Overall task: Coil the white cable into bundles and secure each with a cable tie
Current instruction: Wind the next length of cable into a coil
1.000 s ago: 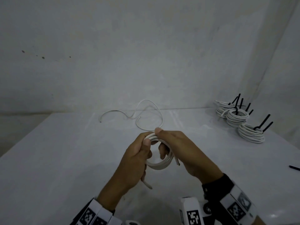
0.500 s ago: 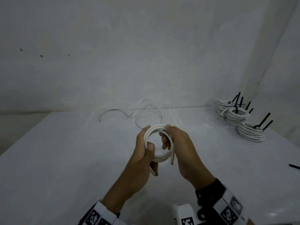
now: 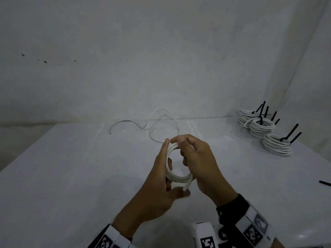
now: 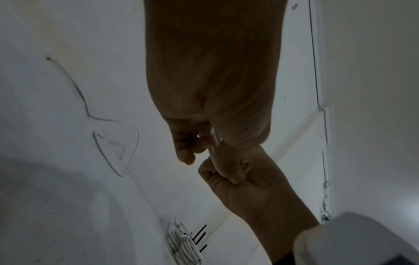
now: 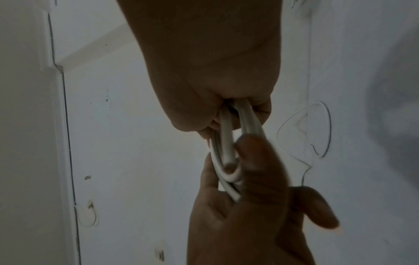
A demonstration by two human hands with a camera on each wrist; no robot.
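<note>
Above white table, both hands' fingers grip round, several-looped white cable coil.

I hold a small coil of thick white cable above the white table, my left hand gripping its left side, my right hand pinching its top. Beyond the coil lies loose thin white cable; to its far right sit tied white cable bundles with black ties.

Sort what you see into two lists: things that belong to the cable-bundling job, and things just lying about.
Job: coil held by left hand and right hand; loose cable; loose tie; tied bundles.
Lying about: nothing; only the table and wall.
</note>
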